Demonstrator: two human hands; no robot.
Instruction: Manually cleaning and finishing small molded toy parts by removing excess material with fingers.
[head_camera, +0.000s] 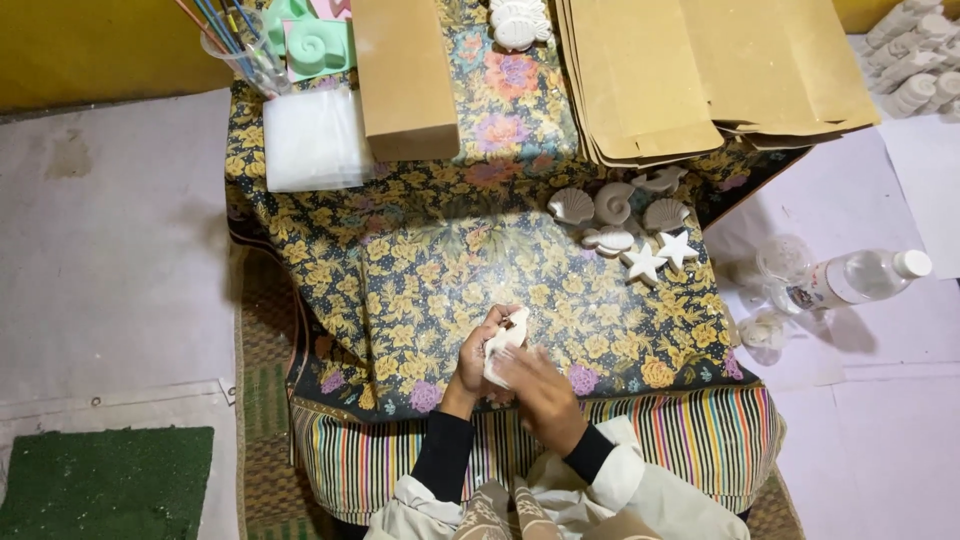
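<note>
Left hand (478, 352) is closed around a small white plaster cast (505, 345), holding it up over the near part of the floral cloth (420, 290), while the right hand (540, 388) lies across the cast's lower end, fingers flat and only loosely curled — rubbing or smoothing its surface, by the look of it. The step in hand seems to be cleaning up this one piece; any further move calls for a gentle grip, since thin plaster edges chip easily, and a free spot on the cloth to lay it down.

Further out on the cloth sits a cluster of finished white pieces (625, 225): about seven — two fan shells, a spiral, two stars and two others I cannot make out clearly. Beyond them lie a stack of brown envelopes (700, 80), one brown box (400, 75), a pile of clear bags (312, 140) and a cup of brushes (240, 40). To the right, off the cloth, one clear plastic bottle (860, 275) lies on its side.
</note>
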